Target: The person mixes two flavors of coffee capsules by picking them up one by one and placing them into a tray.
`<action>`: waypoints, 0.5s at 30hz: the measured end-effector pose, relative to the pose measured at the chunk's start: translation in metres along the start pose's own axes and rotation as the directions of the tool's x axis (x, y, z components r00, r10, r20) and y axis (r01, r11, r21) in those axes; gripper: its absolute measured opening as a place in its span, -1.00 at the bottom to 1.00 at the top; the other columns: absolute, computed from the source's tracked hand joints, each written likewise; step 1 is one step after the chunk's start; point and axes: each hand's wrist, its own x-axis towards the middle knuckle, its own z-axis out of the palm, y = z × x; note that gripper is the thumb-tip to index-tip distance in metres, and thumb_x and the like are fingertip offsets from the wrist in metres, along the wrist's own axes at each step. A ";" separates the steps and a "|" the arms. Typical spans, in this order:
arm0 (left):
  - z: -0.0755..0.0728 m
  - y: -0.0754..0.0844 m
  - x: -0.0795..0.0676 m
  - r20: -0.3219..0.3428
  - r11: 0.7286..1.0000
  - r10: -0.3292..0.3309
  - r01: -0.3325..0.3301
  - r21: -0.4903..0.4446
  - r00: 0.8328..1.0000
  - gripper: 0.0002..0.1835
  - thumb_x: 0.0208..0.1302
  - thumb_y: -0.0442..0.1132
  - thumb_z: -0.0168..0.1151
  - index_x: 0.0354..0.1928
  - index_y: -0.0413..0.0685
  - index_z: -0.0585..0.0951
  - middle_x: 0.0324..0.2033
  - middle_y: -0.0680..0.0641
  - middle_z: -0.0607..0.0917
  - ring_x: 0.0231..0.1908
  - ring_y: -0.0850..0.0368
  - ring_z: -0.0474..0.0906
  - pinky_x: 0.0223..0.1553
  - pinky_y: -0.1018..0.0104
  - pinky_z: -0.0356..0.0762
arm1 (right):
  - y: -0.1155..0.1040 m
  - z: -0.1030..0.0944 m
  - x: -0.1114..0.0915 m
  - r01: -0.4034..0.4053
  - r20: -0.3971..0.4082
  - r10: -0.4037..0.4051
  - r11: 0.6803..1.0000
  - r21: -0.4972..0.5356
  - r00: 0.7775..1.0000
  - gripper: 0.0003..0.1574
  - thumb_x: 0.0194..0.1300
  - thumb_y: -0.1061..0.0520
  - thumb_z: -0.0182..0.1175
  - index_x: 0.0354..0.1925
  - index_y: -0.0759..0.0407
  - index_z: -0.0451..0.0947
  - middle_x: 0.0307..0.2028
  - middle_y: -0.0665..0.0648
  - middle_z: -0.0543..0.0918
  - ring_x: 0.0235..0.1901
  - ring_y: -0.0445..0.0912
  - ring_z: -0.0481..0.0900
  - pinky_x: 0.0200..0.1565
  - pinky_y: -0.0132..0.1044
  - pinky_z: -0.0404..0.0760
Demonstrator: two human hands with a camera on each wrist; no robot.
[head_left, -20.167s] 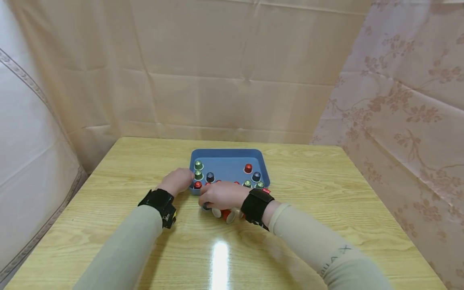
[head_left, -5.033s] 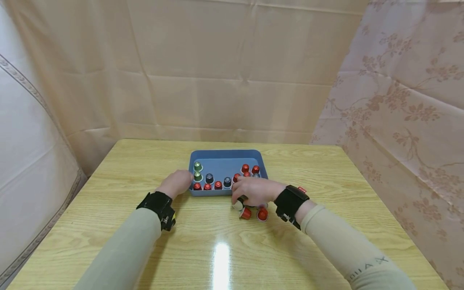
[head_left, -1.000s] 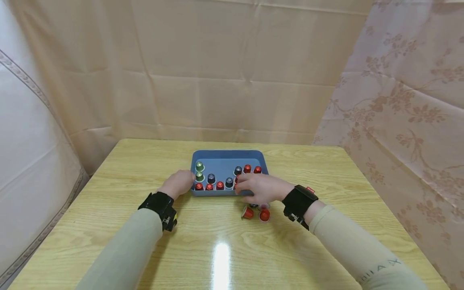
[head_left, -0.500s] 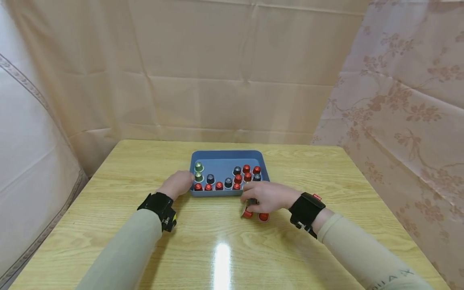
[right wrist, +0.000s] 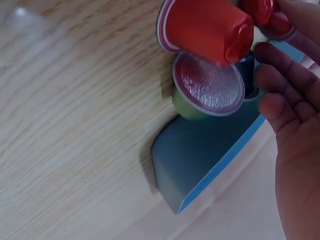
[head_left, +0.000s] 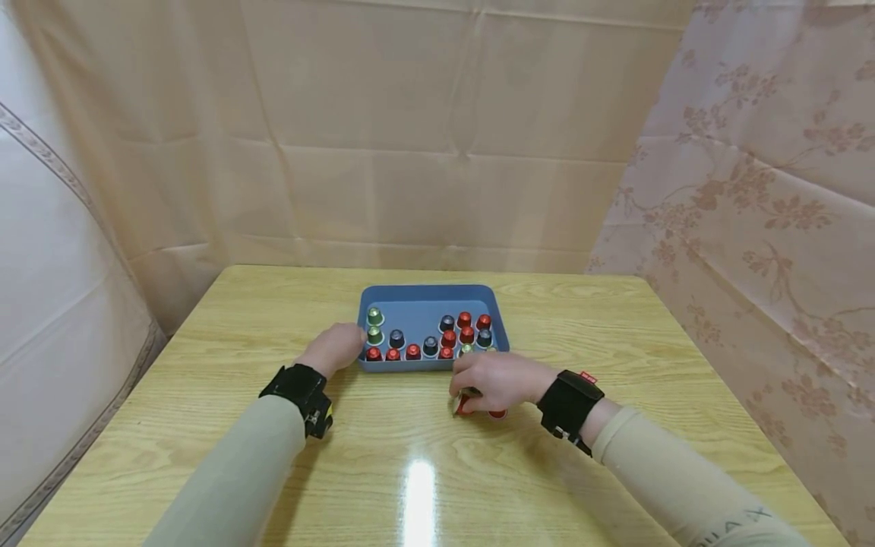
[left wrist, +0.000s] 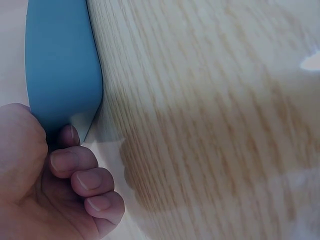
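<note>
My left hand (head_left: 333, 348) holds the left side of the blue tray (head_left: 427, 292), its fingers curled at the corner in the left wrist view. In front of the tray, my right hand (head_left: 502, 381) pinches a red coffee capsule (head_left: 465, 403) near the tabletop, mostly covered by the fingers. By the right hand, the right wrist view shows another red capsule (right wrist: 207, 27), a green one (right wrist: 187, 107) with its foil lid up, and a dark one (right wrist: 247, 75). Red, dark and green capsules stand in the tray, such as a dark capsule (head_left: 397, 339) and a green capsule (head_left: 374, 316).
The wooden table (head_left: 287, 296) extends around the tray on all sides. Behind it hangs a beige cloth (head_left: 383, 152), with a flowered cloth (head_left: 766, 190) at the right. A bright reflection lies on the near tabletop.
My right hand has moved from over the tray down to the loose capsules and taken hold of a red one. Since 20 seconds ago, the tray's right side has gained capsules. The left hand stays put.
</note>
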 end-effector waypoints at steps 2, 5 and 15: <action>0.000 0.000 0.000 -0.001 1.000 0.001 -0.001 -0.001 1.000 -0.65 0.60 -0.24 -0.14 -0.03 -0.32 0.61 -0.37 -0.14 0.53 -0.35 -0.01 0.44 -0.17 0.14 0.42 | -0.001 0.001 0.002 0.013 0.004 -0.013 1.000 -0.003 1.000 -0.81 0.30 0.04 0.42 -0.13 0.02 0.71 -0.24 -0.01 0.58 -0.25 -0.21 0.47 -0.17 -0.39 0.53; 0.001 0.000 0.001 0.003 1.000 0.002 -0.002 0.002 1.000 -0.65 0.60 -0.24 -0.14 -0.03 -0.32 0.61 -0.37 -0.14 0.53 -0.34 -0.01 0.44 -0.17 0.14 0.43 | -0.002 0.003 0.004 0.013 0.017 -0.013 1.000 -0.005 1.000 -0.82 0.31 0.05 0.41 -0.13 0.01 0.71 -0.24 -0.04 0.58 -0.21 -0.20 0.49 -0.13 -0.39 0.54; 0.001 -0.001 0.001 0.001 1.000 0.010 -0.010 0.010 1.000 -0.66 0.60 -0.25 -0.14 -0.06 -0.32 0.61 -0.39 -0.14 0.52 -0.36 -0.01 0.43 -0.19 0.15 0.41 | -0.008 0.007 0.010 0.024 0.020 -0.023 0.999 -0.029 1.000 -0.88 0.36 0.11 0.33 -0.13 0.01 0.69 -0.25 -0.04 0.58 -0.22 -0.20 0.47 -0.15 -0.42 0.52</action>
